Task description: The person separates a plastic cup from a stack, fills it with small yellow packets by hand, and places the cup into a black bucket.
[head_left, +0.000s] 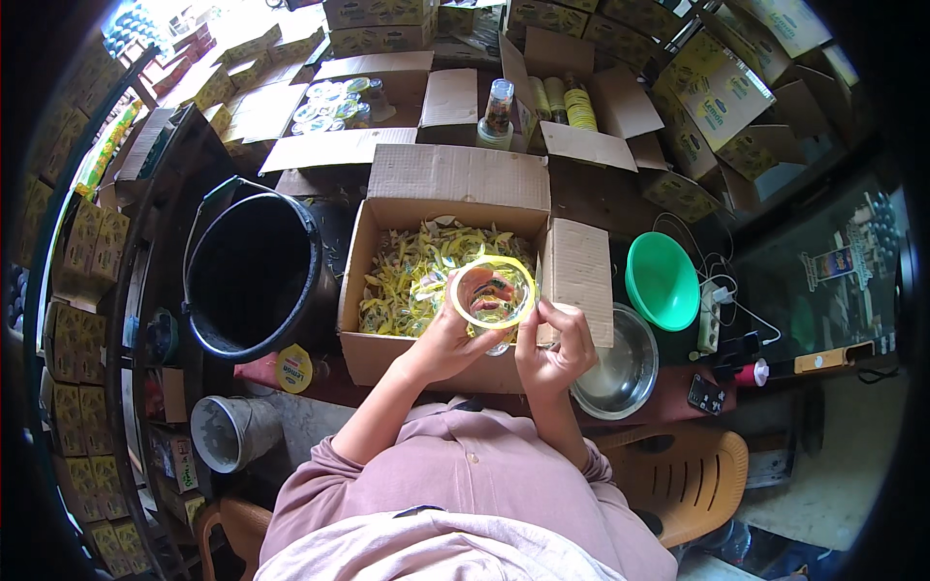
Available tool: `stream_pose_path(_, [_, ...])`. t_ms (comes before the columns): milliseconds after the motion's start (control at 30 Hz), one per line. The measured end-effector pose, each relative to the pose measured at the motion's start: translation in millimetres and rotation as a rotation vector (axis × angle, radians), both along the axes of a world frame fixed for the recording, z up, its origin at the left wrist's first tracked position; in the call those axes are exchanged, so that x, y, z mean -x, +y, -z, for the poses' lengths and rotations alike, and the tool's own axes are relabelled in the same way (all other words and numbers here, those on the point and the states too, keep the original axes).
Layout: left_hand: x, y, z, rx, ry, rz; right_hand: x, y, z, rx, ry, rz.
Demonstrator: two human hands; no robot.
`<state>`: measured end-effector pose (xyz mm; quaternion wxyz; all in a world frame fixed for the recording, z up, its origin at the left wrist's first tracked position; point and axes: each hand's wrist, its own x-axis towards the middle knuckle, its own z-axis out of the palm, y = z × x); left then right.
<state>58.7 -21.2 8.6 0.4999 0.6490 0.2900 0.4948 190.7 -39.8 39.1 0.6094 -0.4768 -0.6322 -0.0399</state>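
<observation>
Above open brown cardboard box (387, 363) of yellow strips: your left hand (448, 341) and right hand (554, 351) are both gripping clear yellow-rimmed plastic jar (492, 293); black round bucket (254, 274) is sitting just left.

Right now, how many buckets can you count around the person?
2: a large black bucket left of the open box, and a small grey bucket below it. Others may be hidden.
</observation>
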Motion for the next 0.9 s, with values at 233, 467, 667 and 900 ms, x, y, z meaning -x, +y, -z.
stream_pose_path(233, [5,-4,-8,0.037,0.002,0.036,1,6,-5,0.121,0.149,-0.066])
stream_pose_path(467, [19,-5,-20,0.107,-0.145,-0.003,15,-7,-12,0.169,0.196,-0.051])
stream_pose_path(667, [27,-7,-27,0.096,-0.175,0.016,25,-13,-16,0.161,0.102,-0.074])
stream_pose_path(900, [40,-9,-21,0.011,-0.014,0.049,30,-11,-23,0.116,0.069,-0.078])
